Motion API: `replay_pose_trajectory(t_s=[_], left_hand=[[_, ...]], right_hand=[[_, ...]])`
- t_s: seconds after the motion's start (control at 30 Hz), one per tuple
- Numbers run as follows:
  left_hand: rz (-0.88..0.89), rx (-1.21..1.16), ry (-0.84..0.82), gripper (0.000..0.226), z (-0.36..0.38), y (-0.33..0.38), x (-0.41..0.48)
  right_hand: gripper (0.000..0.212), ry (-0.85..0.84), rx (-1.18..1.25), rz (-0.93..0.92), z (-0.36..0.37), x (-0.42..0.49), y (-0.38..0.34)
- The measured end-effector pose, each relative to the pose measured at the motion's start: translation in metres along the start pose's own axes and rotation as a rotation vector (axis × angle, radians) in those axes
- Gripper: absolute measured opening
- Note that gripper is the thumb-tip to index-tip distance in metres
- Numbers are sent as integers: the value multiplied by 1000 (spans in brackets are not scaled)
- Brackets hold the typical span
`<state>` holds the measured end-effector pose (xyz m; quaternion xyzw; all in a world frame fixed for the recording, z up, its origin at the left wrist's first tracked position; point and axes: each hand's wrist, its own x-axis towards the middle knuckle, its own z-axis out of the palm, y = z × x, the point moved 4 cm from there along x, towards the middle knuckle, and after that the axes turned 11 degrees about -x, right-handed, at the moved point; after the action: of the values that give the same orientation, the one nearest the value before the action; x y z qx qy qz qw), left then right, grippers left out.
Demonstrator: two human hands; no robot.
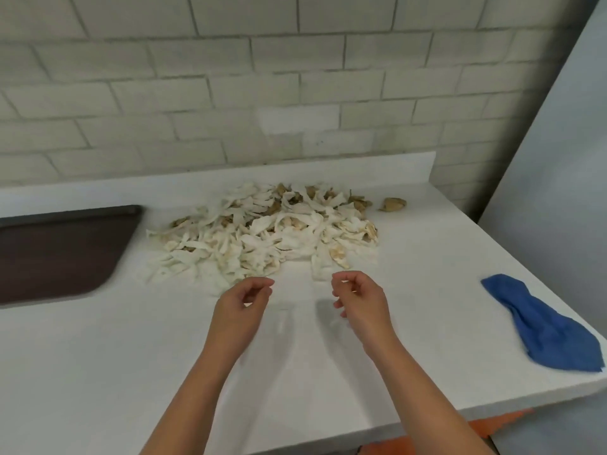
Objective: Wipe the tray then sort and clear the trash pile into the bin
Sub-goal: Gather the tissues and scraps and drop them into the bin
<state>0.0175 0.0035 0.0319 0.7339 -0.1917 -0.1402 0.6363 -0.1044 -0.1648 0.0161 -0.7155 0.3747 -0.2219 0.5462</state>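
Note:
A trash pile [262, 231] of white and tan scraps is spread over the middle back of the white counter [98, 356]. One tan scrap [392, 204] lies apart at the pile's right. A dark brown tray [56, 254] sits at the left edge of the view. Just in front of the pile, my left hand [243, 303] and my right hand [359, 298] hover above the counter, fingers loosely curled, holding nothing. A blue cloth [545, 326] lies crumpled near the counter's right edge. No bin is in view.
A pale brick wall [295, 77] rises behind the counter's raised back lip. A grey panel [565, 159] stands at the right. Something orange [492, 425] shows below the counter's front edge.

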Motion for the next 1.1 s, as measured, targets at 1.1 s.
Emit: replay_pose_trajectory(t_s=[1.1], left_hand=[[118, 190, 64, 35, -76, 8, 175]], right_hand=[[26, 33, -433, -378, 92, 143, -83]])
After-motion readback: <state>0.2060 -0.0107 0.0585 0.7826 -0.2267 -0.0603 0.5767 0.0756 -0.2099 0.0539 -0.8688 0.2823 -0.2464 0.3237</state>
